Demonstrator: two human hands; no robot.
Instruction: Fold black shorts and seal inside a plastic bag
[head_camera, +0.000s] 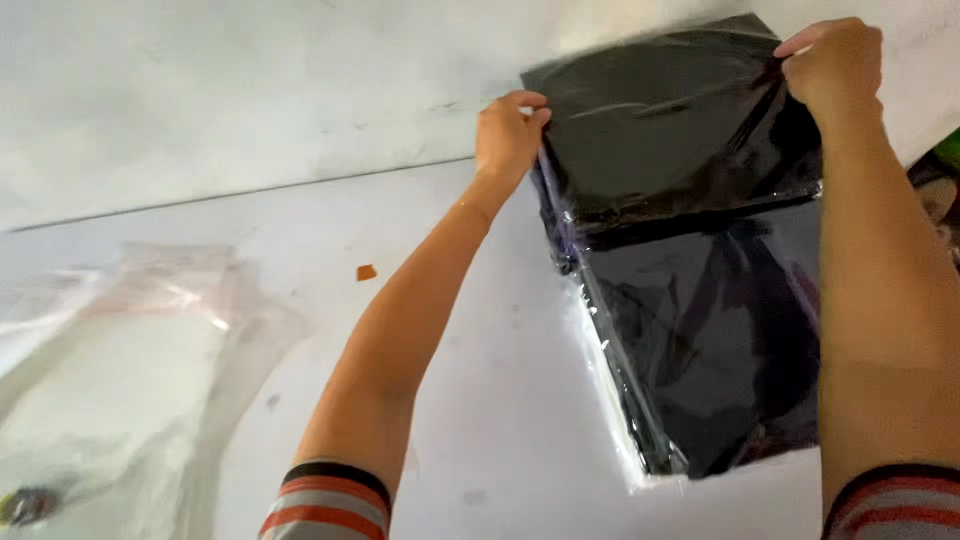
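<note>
A black folded garment inside a clear plastic bag (700, 300) lies on the white table (480, 400) at the right. Its far end is lifted and bent up against the wall. My left hand (508, 135) pinches the bag's upper left edge. My right hand (835, 65) grips the bag's upper right corner. Both arms reach forward, with striped sleeves near the bottom edge of the view.
A heap of empty clear plastic bags (130, 370) lies on the table at the left. A small orange scrap (366, 272) sits on the table near the middle. A pale wall (250, 90) rises behind the table. Something dark and green shows at the right edge (945, 180).
</note>
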